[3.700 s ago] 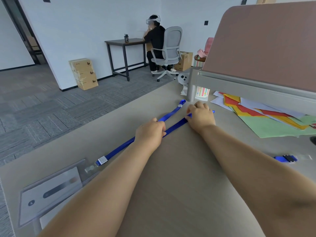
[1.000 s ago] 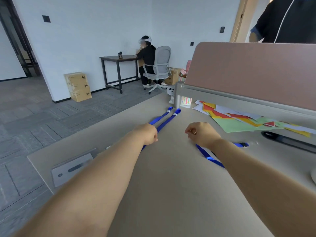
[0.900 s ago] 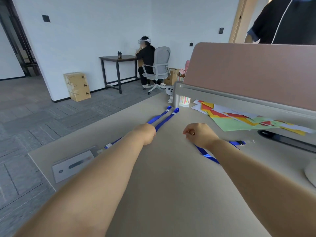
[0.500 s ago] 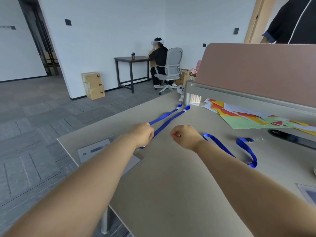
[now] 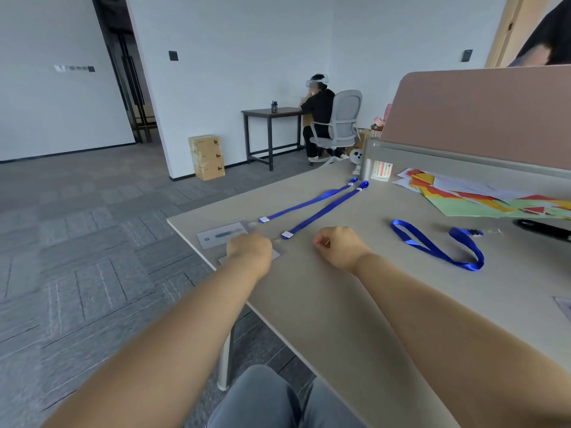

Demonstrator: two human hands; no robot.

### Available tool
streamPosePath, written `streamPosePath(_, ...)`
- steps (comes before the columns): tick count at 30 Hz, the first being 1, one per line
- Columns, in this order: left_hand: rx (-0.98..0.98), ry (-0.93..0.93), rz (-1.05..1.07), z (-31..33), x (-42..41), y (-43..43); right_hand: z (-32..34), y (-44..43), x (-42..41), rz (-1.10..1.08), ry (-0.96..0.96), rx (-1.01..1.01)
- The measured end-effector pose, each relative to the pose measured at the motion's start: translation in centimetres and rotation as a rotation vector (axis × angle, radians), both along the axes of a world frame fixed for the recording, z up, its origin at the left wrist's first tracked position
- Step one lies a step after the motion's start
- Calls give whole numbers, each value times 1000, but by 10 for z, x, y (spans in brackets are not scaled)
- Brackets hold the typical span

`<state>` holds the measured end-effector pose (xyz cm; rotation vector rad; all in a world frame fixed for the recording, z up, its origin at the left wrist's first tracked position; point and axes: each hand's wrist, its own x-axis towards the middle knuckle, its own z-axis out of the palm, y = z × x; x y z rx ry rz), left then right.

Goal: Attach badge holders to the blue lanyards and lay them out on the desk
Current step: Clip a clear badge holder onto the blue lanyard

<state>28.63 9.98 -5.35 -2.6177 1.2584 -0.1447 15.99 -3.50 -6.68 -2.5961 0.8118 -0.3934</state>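
Blue lanyard (image 5: 321, 213) ends just beside the left hand (image 5: 250, 251).

Bare forearms (image 5: 191, 329), grey trousers (image 5: 262, 400)

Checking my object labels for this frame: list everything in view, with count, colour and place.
desk: one, beige, foreground
divider: one, dusty pink, along the desk's far side
straight lanyards: two, blue, side by side on the desk, running toward the divider
looped lanyard: one, blue, on the desk right of the straight pair
badge holders: two, clear, near the desk's left edge
paper sheets: a pile, red, yellow, green, white, below the divider
cardboard boxes: three, brown, stacked by the back wall
seated person: one, dark clothes, at a dark table behind
left hand: over one badge holder, fingers hidden
right hand: fingers curled, nothing seen in it
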Motion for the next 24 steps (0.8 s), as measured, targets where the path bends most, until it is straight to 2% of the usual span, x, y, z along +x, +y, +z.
streamPosePath(4,-89,8,-36,4,-15,-2,5,1,-15,-20,3,-11)
streamPosePath(10,-124,2,-255,10,-69,-45,15,-19,-75,-154,59,-65)
streamPosePath(18,-263,136,-641,-3,-174,-110,18,-33,-194,-469,108,-135)
streamPosePath(24,-319,216,-963,-1,-253,-126,22,-14,-292,-709,67,-177)
